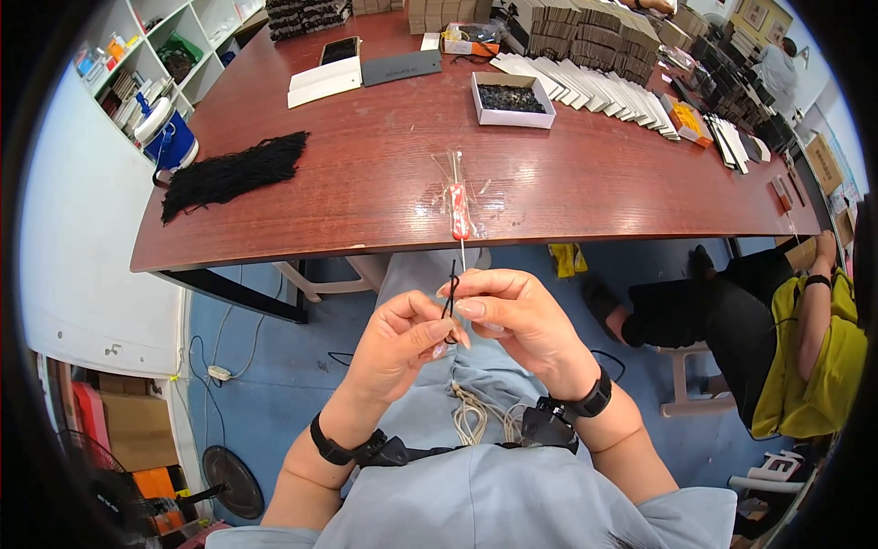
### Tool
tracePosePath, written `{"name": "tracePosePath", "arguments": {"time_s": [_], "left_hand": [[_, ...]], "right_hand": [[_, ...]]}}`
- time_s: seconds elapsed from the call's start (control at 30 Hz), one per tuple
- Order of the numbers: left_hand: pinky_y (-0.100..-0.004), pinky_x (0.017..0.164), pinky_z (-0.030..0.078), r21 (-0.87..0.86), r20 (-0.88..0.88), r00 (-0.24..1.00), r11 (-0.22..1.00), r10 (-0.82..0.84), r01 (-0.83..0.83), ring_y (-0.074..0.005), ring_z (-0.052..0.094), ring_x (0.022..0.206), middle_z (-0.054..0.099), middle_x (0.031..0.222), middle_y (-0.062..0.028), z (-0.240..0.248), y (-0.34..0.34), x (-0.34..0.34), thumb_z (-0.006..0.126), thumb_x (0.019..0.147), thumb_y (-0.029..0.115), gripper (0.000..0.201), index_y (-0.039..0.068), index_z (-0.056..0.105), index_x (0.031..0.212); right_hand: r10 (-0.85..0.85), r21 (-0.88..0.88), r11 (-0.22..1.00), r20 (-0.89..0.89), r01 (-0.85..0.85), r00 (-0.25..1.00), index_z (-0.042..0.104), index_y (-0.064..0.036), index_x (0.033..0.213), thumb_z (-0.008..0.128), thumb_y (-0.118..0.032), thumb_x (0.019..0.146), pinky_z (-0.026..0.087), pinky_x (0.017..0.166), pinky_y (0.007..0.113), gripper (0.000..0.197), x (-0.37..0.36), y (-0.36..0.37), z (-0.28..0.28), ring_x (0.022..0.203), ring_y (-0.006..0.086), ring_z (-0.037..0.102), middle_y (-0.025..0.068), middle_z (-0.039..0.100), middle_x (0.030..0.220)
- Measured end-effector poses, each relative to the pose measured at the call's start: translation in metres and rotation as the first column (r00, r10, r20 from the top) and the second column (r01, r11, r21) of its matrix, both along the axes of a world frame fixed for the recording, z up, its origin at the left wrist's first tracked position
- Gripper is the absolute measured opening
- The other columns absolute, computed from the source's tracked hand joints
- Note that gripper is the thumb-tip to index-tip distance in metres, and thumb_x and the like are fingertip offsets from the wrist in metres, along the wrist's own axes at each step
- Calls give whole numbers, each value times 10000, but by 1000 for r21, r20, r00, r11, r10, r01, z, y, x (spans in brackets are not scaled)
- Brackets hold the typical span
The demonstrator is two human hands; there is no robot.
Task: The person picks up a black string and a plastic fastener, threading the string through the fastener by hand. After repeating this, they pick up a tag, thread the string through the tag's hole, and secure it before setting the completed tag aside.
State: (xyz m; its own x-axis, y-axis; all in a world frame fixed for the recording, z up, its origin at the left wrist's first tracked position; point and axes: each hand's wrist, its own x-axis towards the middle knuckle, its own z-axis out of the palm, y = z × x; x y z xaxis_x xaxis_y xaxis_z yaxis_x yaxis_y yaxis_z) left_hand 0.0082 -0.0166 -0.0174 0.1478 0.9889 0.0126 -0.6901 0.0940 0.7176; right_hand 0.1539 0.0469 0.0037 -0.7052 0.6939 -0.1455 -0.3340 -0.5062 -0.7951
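Observation:
A thin black cord, doubled into a narrow loop, is held up just off the table's front edge. My left hand pinches its lower part between thumb and fingers. Closed beside it, my right hand grips the cord higher up with thumb and forefinger. A tool with a red and white handle is fixed to the table with clear tape. Its thin metal shaft sticks out over the edge toward me and comes down by my right fingertips. Whether the cord touches the shaft is hard to make out.
The red-brown table bears a bundle of black cords, a white box of small black pieces, white cards and stacked brown pieces. A blue and white jug stands left. Another person sits right.

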Motion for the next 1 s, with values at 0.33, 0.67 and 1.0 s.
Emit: {"name": "tracePosePath", "arguments": {"time_s": [0.33, 0.67, 1.0], "left_hand": [[-163, 507, 331, -40, 0, 999, 998, -50, 50, -75, 462, 590, 587, 739, -117, 2, -2, 0, 559, 778, 81, 79, 67, 491, 741], [-152, 441, 325, -78, -120, 993, 997, -6, -3, -41, 436, 504, 596, 732, -128, 10, -4, -1, 559, 769, 49, 70, 33, 499, 800], [-160, 423, 340, 25, -657, 748, 994, 96, -106, -20, 468, 517, 596, 705, -61, 24, 5, -3, 562, 765, 48, 238, -12, 520, 992]], "right_hand": [[-27, 67, 997, 1, 26, 1000, 624, -29, 833, 627, -100, 715, 285, 486, 164, 137, 1, 6, 2, 582, 25, 408, 9, 589, 779], [-105, 165, 981, 11, 102, 994, 603, -35, 780, 622, -122, 731, 278, 467, 159, 102, 5, 7, 2, 549, 23, 390, 10, 577, 740], [-268, 124, 954, -41, 272, 962, 475, -45, 742, 514, -147, 823, 219, 296, 149, 136, 7, 2, -1, 314, 20, 313, 113, 600, 661]]}}
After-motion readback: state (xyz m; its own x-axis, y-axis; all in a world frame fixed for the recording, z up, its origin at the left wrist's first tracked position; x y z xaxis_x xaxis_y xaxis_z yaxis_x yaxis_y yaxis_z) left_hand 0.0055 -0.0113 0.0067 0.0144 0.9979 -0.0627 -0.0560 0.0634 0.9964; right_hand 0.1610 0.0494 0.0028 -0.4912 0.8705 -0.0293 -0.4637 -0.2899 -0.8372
